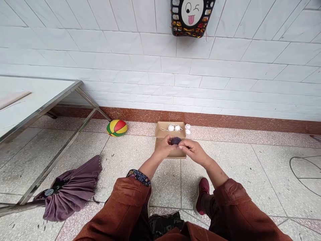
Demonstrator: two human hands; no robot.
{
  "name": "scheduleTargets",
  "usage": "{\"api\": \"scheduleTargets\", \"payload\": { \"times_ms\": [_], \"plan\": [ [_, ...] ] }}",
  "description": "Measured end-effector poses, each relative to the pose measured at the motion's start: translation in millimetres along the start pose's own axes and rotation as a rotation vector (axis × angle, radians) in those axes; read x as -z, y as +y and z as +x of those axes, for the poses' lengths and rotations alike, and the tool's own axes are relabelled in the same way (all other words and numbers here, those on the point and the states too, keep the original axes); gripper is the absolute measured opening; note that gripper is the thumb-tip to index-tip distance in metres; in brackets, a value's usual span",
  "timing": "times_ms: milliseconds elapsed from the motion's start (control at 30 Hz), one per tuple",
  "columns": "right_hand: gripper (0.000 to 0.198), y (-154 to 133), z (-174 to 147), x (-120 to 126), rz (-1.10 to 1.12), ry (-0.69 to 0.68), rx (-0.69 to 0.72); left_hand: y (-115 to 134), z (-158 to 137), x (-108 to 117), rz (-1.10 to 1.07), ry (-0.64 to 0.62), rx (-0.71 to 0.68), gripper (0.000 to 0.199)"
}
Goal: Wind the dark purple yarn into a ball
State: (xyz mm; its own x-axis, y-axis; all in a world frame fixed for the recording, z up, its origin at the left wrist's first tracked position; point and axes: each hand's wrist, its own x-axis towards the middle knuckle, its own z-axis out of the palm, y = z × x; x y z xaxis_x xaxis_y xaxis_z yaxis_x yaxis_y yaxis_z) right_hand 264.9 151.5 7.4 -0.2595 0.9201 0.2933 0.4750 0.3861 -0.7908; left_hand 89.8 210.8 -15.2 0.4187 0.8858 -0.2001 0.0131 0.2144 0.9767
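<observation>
Dark fuzzy ball (176,140), prob. yarn, held just above the near section of open cardboard box (178,154). L hand (164,147): fingers curled round ball, gripping from L side of box. R hand (193,149): thumb and forefinger pressed together at ball's edge, toward R side of box; cannot tell whether on a strand, on the ball's surface, or on nothing.

For sound handling (judged): keep L grip snug w/o crushing, so as to hold shape; work w/ R fingertips only, in small, light moves; stay over box to catch a slip; keep clear of white balls (171,127) in far section of box, w/ thin strands trailing, lest fuzz snag.

Hidden: much of near section of box, behind hands and ball, incl. any contents; underside of ball; some L fingertips. Too small to make out: any loose end on ball; make-up of white pieces (188,131) just beside box, R side. Unclear: far section of box as lid or as second tray. Cut off by edge of view: black basket (175,25), high above box; table (54,95), well L of box; wire frame (298,178), well R of box.
</observation>
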Motion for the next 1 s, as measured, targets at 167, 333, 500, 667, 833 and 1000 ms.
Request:
{"api": "scheduleTargets", "payload": {
  "times_ms": [167, 333, 500, 667, 833, 1000],
  "plan": [
    [0.02, 10.5, 0.7, 8.3, -0.057, 0.037, 0.0, 0.2, -7.9, -6.9, -0.015, -0.331, 0.033, 0.075],
    [0.019, 15.6, 1.3, 8.4, -0.015, 0.1, -0.017, 5.0, -15.2, -10.0, -0.107, -0.422, 0.13, 0.063],
    [0.018, 15.7, 2.6, 8.3, 0.002, 0.118, -0.06, 2.6, -19.2, -13.7, -0.229, -0.403, 0.159, 0.036],
    [0.018, 16.5, 3.8, 7.0, 0.023, 0.123, -0.075, -0.5, -19.4, -14.1, -0.201, -0.377, 0.179, 0.04],
    [0.022, 25.3, 4.4, 4.5, 0.092, 0.144, -0.222, 4.3, -21.1, -13.4, -0.143, -0.401, 0.116, 0.077],
    [0.023, 40.3, 2.2, -1.9, 0.099, 0.111, -0.298, 9.8, -23.7, -10.5, -0.343, -0.386, 0.142, 0.066]
  ]
}}
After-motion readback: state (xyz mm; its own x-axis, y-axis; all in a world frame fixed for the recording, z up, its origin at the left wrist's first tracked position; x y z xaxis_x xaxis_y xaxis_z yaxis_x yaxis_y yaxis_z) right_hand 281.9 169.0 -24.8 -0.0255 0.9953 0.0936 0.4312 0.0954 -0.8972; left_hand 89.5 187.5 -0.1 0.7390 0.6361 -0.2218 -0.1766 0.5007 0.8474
